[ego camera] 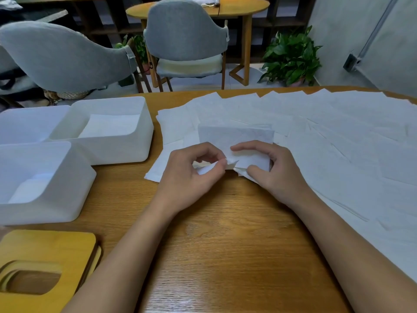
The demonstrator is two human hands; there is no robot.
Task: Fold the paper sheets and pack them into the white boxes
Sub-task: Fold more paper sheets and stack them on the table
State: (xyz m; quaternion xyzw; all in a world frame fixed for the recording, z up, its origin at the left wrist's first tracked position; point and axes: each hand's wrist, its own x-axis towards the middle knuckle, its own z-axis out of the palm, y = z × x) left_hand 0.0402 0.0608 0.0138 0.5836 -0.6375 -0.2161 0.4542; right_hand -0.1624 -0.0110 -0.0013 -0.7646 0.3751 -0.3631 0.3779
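Mid-fold, my left hand [191, 170] and right hand [268, 168] both pinch the sheet [234, 136]; next, crease, then box [126, 143].

Three boxes [126, 150] sit on the desk [214, 245], with one folded sheet [234, 134] held up and loose sheets [338, 136] overlapping past counting. At least two chairs [187, 30] and two plants [291, 55] stand behind.

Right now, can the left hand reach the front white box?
Probably yes. Only bare table lies between the left hand and the front white box, whose top is open. Both it and the right hand pinch the folded sheet, so it would carry that or let go.
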